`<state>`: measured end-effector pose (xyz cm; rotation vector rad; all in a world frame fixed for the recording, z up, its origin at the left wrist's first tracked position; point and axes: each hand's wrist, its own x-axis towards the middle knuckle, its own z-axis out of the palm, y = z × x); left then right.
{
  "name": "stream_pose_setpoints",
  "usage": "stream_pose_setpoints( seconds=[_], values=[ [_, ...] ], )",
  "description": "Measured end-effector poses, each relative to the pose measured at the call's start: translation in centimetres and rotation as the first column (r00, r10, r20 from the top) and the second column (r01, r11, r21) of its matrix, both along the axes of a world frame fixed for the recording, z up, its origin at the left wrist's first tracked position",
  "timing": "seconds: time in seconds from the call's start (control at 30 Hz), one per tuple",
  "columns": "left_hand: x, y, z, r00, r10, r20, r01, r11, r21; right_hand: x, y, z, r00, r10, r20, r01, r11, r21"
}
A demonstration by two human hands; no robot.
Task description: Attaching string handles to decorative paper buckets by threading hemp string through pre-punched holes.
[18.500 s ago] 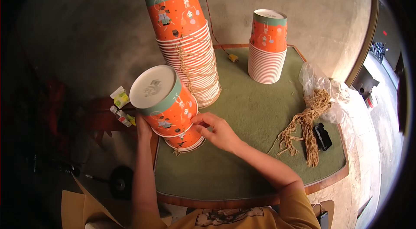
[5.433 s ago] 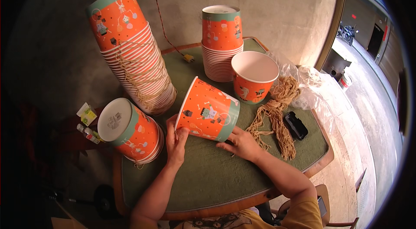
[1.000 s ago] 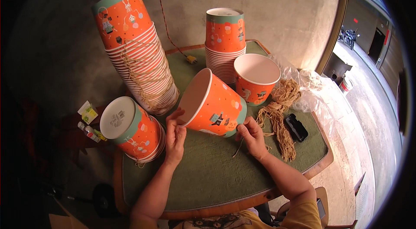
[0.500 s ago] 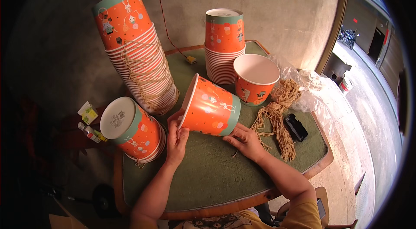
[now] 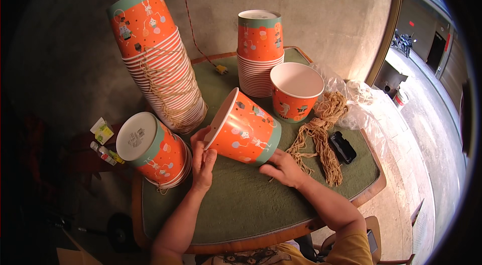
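Note:
Between my hands, tilted on its side above the table, is an orange paper bucket (image 5: 245, 128) with a green base band and printed skeleton figures. My left hand (image 5: 203, 160) grips its white rim, thumb outside and fingers partly hidden at the mouth. At the green base, my right hand (image 5: 285, 168) supports it from below; some of its fingers are hidden behind the bucket. Another bucket (image 5: 296, 95) stands mouth up just beyond. Left of my left hand, a short upside-down bucket stack (image 5: 163, 157) leans, with string at its rims.
A tall stack (image 5: 163, 77) wound with string leans at the back left. A shorter upside-down stack (image 5: 260, 56) stands at the back. Right of my hands lie a tan string bundle (image 5: 324, 144), a black plastic case (image 5: 343, 147) and clear plastic (image 5: 359, 109). A yellow plug (image 5: 221, 70) lies behind.
The held bucket has turned about its long axis, bringing other printed figures into view, and its base has dipped slightly. Both hands have shifted a little with it.

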<state>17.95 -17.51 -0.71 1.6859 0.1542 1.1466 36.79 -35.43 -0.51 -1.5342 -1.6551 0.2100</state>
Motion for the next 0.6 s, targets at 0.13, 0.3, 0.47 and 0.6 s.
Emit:
stream_pose_setpoints(
  seconds=[0.13,0.3,0.47,0.6],
  values=[
    [0.1,0.2,-0.3,0.998,-0.035,0.046,0.036,0.999,-0.019,-0.2,-0.5,0.4,0.898,0.015,-0.44,-0.004,1.0,0.026],
    [0.1,0.0,0.0,0.996,-0.06,0.068,0.063,0.997,-0.04,-0.1,-0.3,0.2,0.601,0.113,-0.791,-0.054,0.993,0.1],
    [0.0,0.2,0.5,0.997,0.069,0.035,-0.069,0.998,0.003,-0.3,0.3,0.0,0.565,0.106,-0.818,-0.083,0.994,0.071],
    [-0.1,-0.5,1.8,0.996,0.09,0.019,-0.092,0.991,0.101,-0.2,0.7,-0.9,0.596,0.038,-0.802,-0.094,0.995,-0.022]
  ],
)
